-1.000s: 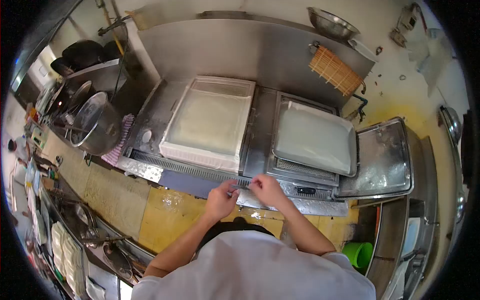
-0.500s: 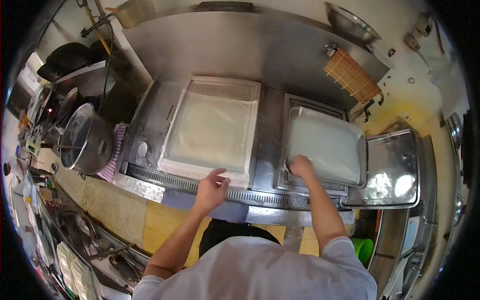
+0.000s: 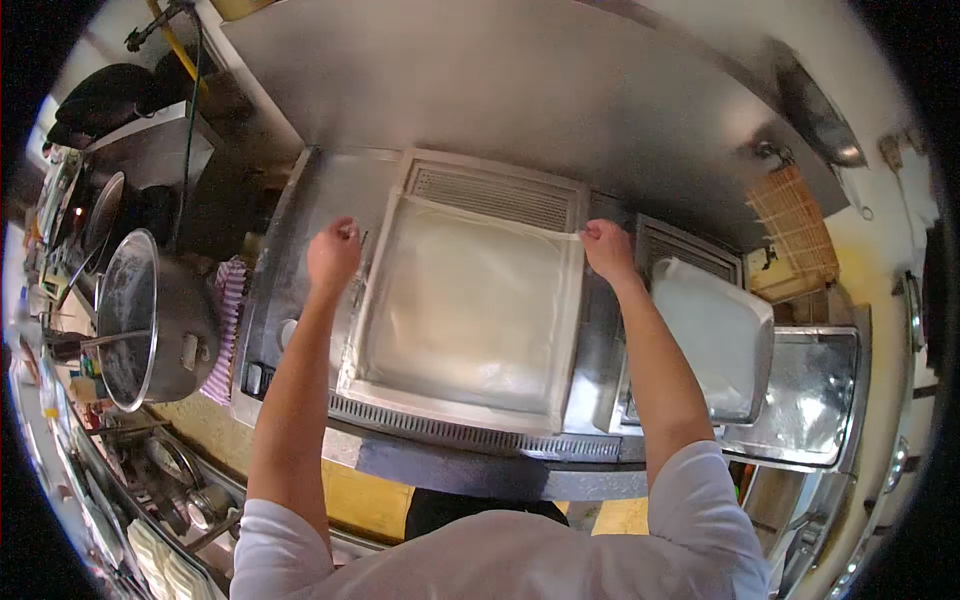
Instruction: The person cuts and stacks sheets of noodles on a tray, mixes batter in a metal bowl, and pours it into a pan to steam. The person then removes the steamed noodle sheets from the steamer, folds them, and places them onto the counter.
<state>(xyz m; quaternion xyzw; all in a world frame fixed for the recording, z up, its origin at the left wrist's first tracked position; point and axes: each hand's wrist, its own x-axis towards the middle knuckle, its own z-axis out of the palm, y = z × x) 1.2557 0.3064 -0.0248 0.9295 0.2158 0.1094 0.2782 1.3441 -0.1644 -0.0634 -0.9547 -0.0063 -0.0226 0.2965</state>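
A translucent sheet on white cloth [image 3: 470, 310] covers a perforated rectangular tray [image 3: 490, 198] on the steel counter. My right hand [image 3: 607, 248] pinches the sheet's far right corner, where a pale edge runs into its fingers. On the other side, my left hand [image 3: 335, 255] is raised left of the tray's far part, its fingers curled together; whether it holds anything is too small to tell. To the right, partly behind my right forearm, lies a second tray with a pale sheet [image 3: 715, 340].
A large metal pot [image 3: 150, 320] with a striped cloth [image 3: 228, 325] beside it stands left. A wet metal tray [image 3: 800, 395] lies at the right. A bamboo mat [image 3: 795, 230] hangs by the steel back wall [image 3: 500, 90]. A grated channel [image 3: 460, 432] runs along the front.
Both hands have moved forward to either side of the left tray's far part. My right hand has left the right tray and now grips the left sheet's corner. The view has shifted.
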